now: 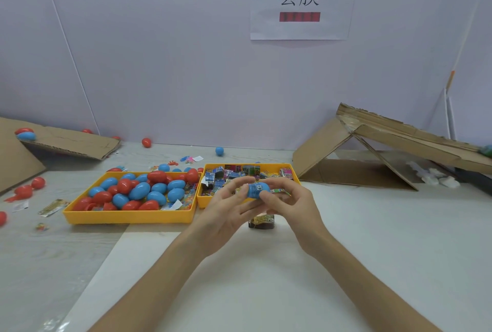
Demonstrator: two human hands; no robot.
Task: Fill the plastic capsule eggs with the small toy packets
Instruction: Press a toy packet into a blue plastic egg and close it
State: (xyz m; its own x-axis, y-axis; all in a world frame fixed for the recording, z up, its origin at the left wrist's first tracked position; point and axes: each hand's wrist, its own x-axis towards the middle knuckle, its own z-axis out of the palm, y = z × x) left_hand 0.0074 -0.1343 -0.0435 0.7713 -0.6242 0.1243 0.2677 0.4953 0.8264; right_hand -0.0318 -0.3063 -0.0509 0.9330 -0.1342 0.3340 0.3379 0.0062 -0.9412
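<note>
one blue capsule egg [257, 190] in the pinch of left hand [226, 211] and right hand [290, 206], long axis crosswise

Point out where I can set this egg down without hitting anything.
Bare: the white sheet right of the packet tray, in front of the cardboard ramp; also the near strip between both forearms. Crowded: left of the egg tray, with loose eggs and wrappers, and behind both trays.

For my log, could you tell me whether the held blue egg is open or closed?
Cannot tell: the blue egg shows one rounded shell, but the left hand and right hand cover its ends.
</note>
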